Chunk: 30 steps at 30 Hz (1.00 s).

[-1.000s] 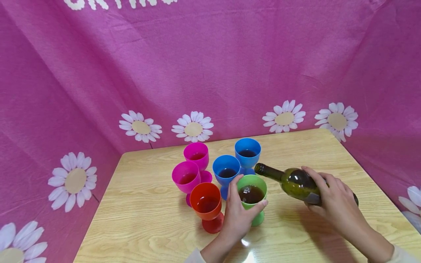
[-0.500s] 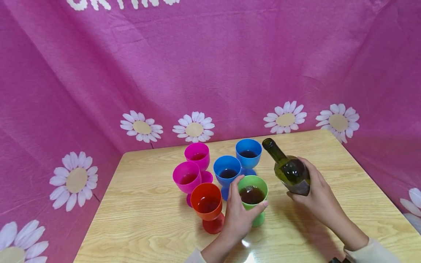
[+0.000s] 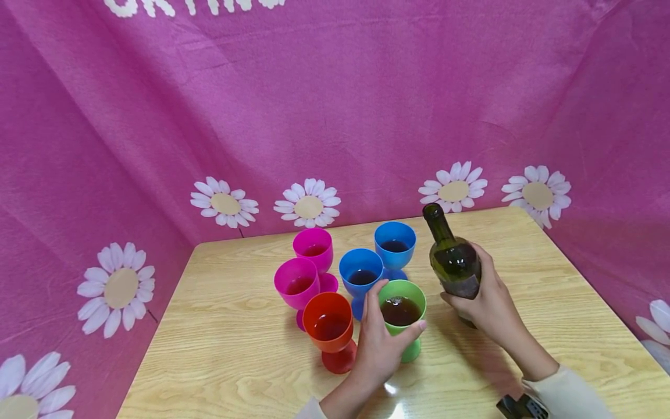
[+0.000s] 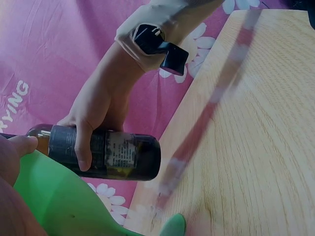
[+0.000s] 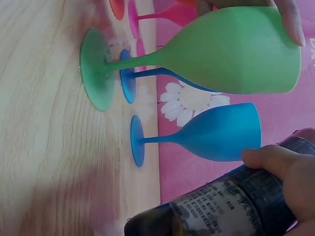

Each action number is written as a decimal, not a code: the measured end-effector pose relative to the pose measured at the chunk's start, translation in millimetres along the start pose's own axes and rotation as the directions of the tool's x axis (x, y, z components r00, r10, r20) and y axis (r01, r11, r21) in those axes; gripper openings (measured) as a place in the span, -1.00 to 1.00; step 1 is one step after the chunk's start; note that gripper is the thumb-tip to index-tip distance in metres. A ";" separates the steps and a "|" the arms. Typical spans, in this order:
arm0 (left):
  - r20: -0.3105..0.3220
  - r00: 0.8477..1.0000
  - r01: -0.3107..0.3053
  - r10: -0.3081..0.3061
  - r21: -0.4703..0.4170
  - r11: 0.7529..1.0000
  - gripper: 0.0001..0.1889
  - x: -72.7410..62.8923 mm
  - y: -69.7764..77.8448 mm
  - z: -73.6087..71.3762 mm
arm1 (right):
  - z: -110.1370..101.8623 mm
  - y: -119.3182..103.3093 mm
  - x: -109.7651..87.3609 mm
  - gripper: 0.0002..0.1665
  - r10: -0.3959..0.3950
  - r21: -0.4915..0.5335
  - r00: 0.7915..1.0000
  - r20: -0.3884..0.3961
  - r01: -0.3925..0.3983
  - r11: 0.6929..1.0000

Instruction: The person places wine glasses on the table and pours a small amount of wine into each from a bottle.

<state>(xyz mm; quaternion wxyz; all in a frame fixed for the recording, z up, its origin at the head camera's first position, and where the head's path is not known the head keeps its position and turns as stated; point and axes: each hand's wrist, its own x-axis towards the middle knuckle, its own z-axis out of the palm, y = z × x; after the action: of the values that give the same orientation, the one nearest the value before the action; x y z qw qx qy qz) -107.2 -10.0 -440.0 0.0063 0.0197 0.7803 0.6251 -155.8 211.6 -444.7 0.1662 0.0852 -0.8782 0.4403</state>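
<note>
In the head view my left hand (image 3: 378, 349) holds a green goblet (image 3: 402, 308) by its bowl, thumb on the near side and fingers on the far left side. Dark liquid with a few bubbles fills part of it. The goblet's foot (image 5: 96, 69) stands on the table. To its right my right hand (image 3: 494, 308) grips a dark green wine bottle (image 3: 454, 262) around the labelled body. The neck points up, leaning slightly left, and the mouth is apart from every goblet. A pale label (image 4: 120, 151) shows in the left wrist view.
Left of the green goblet stands a red goblet (image 3: 328, 326). Two blue goblets (image 3: 361, 273) and two pink goblets (image 3: 296, 285) stand behind. All hold dark liquid. The wooden table (image 3: 225, 326) meets a pink flowered cloth (image 3: 340, 116) at its back and sides.
My right hand has turned the bottle from nearly level, its mouth near the green goblet, to nearly upright, its neck swinging up and away. The left hand and goblets stay put.
</note>
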 end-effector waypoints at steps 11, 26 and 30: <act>-0.005 1.000 -0.003 0.003 0.009 1.000 -0.10 -0.3 -0.5 -0.2 | 13.0 7.1 6.8 0.34 0.080 0.097 0.997 -0.008 -0.079 0.992; -0.002 1.000 -0.013 0.013 -0.009 1.000 -0.10 1.1 -1.1 -0.2 | 23.9 16.9 11.3 0.38 0.159 0.171 0.987 0.007 -0.158 0.973; 0.000 1.000 -0.012 0.012 -0.006 1.000 -0.10 0.9 -0.7 -0.2 | 26.2 20.2 11.1 0.40 0.168 0.193 0.986 -0.001 -0.164 0.967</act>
<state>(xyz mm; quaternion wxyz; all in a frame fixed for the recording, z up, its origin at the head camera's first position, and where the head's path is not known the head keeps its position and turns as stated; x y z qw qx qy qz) -108.1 -10.4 -440.7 0.0028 0.0243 0.7782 0.6276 -177.8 202.6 -470.3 0.1274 0.0231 -0.8342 0.5360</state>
